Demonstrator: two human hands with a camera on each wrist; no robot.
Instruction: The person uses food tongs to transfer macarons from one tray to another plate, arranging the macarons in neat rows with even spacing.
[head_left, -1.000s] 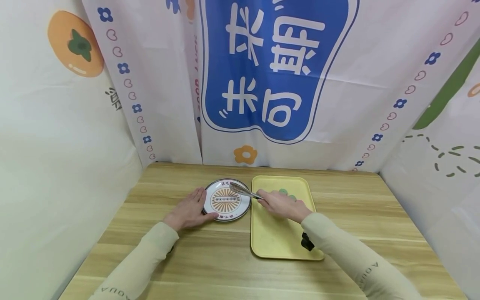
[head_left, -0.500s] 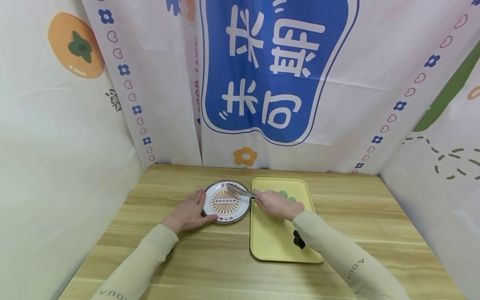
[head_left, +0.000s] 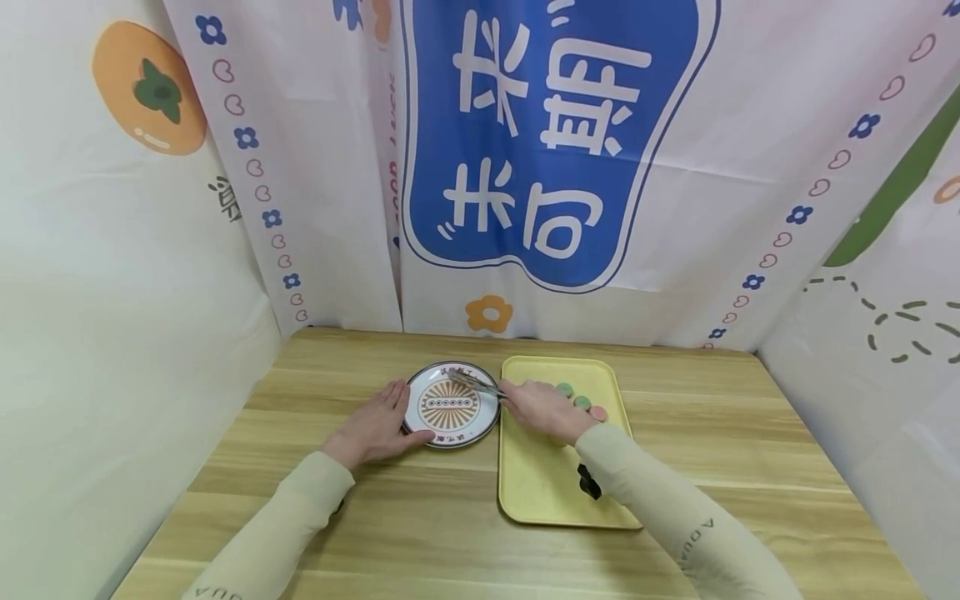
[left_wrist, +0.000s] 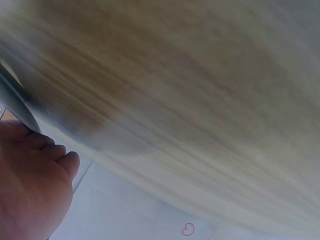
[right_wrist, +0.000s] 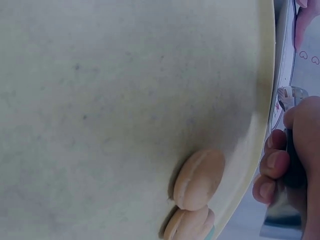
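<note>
1. The metal tongs (head_left: 476, 383) reach over the upper right part of the plate; whether their tips touch it, or pinch anything, I cannot tell.
2. The right hand (head_left: 543, 407) is clamped on the tongs, its fingers curled round their dark grip, as the right wrist view shows. It is above the tray's upper left part.
3. The plate (head_left: 450, 404) lies flat, white with a dark rim, an orange sunburst in the centre and red characters near the edge.
4. The left hand (head_left: 375, 427) touches the plate's left edge, fingers extended along the rim and thumb apart at the lower left. The two hands are apart, on opposite sides of the plate.
5. The yellow tray (head_left: 536, 492) lies just right of the plate.
6. On it, right of the right hand, sit two green macarons (head_left: 582, 402) and a pink macaron (head_left: 597, 413) in a slanting row.
7. Pale sleeves (head_left: 675, 517) with dark lettering cover both forearms; a dark object (head_left: 589, 482) shows beneath the right one.
8. All this rests on a wood-grain surface (head_left: 420, 517).
9. Behind hangs a white cloth (head_left: 750, 100) with a blue panel (head_left: 618, 192) of white characters, and an orange flower (head_left: 489, 313) below it.
</note>
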